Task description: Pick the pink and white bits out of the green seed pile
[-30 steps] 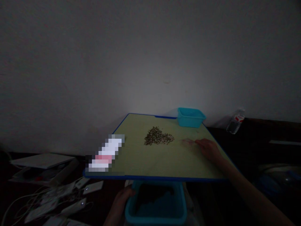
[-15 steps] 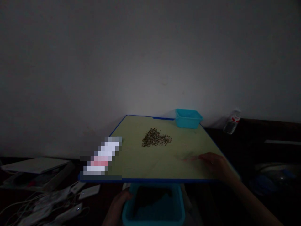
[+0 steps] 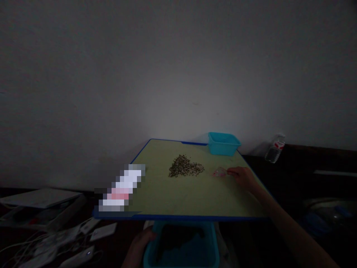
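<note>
Head: our right fingers [image 3: 233, 171] pinch a clear plastic piece [image 3: 220, 172] by one end, apparently keeping its body free, over the worktop [image 3: 178, 199], beside dark grains [image 3: 182, 166] | our left fingers [image 3: 150, 235] grasp the near blue basin [image 3: 215, 245], seemingly steadying it.

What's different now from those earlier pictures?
The right hand, still holding a clear item, came nearer the person, then went back out toward the dark grains. The left hand, near tub, far tub and grains stayed put.
</note>
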